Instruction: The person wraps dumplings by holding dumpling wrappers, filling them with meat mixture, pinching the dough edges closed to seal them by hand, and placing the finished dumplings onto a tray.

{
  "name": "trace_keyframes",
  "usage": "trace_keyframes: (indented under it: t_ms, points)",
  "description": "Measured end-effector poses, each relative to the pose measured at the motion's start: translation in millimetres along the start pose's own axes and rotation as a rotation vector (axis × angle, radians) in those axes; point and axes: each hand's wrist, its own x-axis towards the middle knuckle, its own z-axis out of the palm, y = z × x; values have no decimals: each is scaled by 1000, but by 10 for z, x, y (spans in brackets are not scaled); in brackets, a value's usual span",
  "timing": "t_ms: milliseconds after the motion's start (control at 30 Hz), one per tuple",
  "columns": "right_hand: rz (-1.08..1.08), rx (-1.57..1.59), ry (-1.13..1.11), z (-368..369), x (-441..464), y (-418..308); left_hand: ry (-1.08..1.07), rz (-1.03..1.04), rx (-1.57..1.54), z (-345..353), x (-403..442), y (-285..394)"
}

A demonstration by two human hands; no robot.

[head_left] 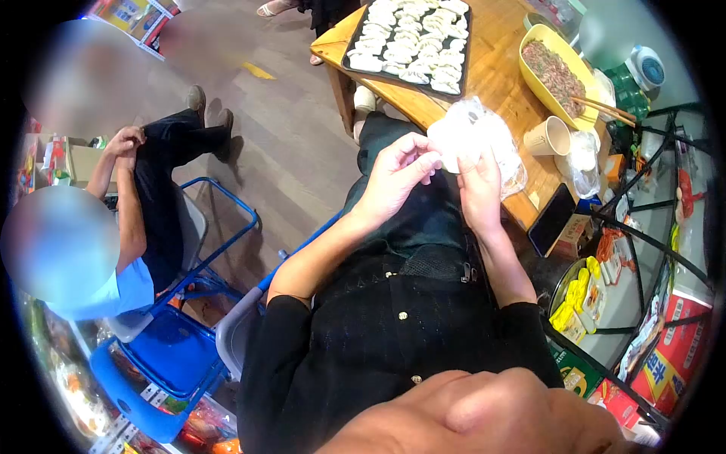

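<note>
Above my lap, at the table's near edge, my left hand (pixel 401 175) and my right hand (pixel 479 188) meet around a thin white dumpling wrapper (pixel 448 157). My right thumb and fingers pinch it from the right. The curled fingers of my left hand close on its left edge, partly hiding it. Just behind my right hand, a clear plastic bag (pixel 508 155) with white contents rests on the table. Farther off, a dark tray (pixel 463 76) carries rows of folded dumplings (pixel 408 36). A yellow bowl (pixel 527 57) holds minced filling (pixel 556 72), with chopsticks (pixel 609 110) across its rim.
On the wooden table (pixel 491 72) stand a paper cup (pixel 546 138) and another plastic bag (pixel 581 163). A phone (pixel 552 219) leans near the right edge, beside a black wire rack (pixel 635 234) with packages. To the left, a person sits by a blue folding chair (pixel 170 352).
</note>
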Motion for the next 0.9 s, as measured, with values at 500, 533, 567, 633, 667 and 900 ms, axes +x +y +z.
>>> trace_keyframes:
  t_ms: [500, 533, 567, 633, 667, 900]
  points:
    - [-472, -681, -144, 58, -50, -52, -13, 1, -220, 183, 77, -40]
    - [-439, -663, -151, 60, -49, -75, -13, -4, -220, 198, 71, -55]
    - [-407, -645, -157, 60, -50, -90, 0, -10, -184, 212, 65, -72]
    - [-378, -633, -155, 61, -54, -96, 12, -19, -149, 228, 53, -100]
    - [-354, -620, -157, 59, -51, -94, 26, -29, -126, 231, 51, -113]
    - [-373, -591, -149, 20, -60, -21, 48, -17, -60, 207, 80, -192]
